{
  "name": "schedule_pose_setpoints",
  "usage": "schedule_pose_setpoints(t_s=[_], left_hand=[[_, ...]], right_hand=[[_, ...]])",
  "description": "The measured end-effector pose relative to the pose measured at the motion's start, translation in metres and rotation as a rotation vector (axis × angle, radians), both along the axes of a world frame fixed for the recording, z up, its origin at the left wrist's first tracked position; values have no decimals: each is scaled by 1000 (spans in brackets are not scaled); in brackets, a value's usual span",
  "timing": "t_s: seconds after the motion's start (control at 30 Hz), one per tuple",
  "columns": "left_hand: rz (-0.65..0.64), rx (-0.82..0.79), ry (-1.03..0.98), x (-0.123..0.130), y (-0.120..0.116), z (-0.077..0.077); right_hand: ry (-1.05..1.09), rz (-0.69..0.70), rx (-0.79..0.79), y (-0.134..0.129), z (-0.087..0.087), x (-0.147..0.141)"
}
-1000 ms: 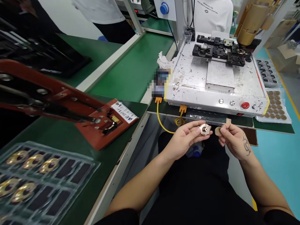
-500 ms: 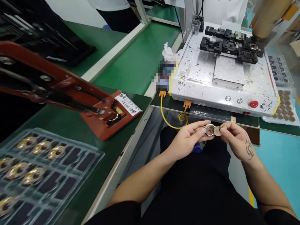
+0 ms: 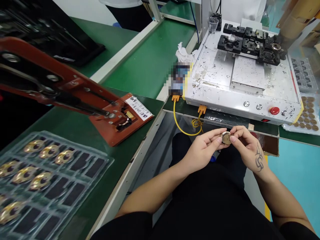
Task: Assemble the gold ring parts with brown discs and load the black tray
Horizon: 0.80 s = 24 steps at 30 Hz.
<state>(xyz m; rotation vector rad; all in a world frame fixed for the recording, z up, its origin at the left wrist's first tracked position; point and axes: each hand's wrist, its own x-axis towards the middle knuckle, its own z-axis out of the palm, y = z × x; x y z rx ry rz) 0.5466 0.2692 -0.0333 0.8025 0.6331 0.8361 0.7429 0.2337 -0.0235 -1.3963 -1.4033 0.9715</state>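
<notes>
Between my two hands is a small round metal watch case (image 3: 223,136), held above my lap in front of the white machine. My left hand (image 3: 203,148) grips the case at its left side, thumb on top. A round disc (image 3: 226,138) lies over the case opening, seemingly within its ring. My right hand (image 3: 246,148) has its thumb on the disc and its fingers curled at the right edge of the case. Whether the disc is seated flush is too small to tell.
A red hand press (image 3: 110,116) and a tray of gold-coloured parts (image 3: 106,156) stand on the left bench. Ahead is the white machine (image 3: 225,96) with black fixtures (image 3: 250,45); a yellow cable (image 3: 176,120) hangs below. Round brown discs (image 3: 308,115) lie at right.
My right hand has moved left, bringing the disc from beside the case onto its opening. My left hand still holds the case. The whole view has shifted slightly.
</notes>
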Motion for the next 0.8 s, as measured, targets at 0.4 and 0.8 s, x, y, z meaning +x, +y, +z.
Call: schedule_pose_setpoints(t_s=[0.4,0.8], left_hand=[[6,5,-1,5,-4,-2],[73,209,101,7,-13,-11]], right_hand=[[-14,-21,16,-1,-3,-1],[-223,-67,239,-3,-6,-9]])
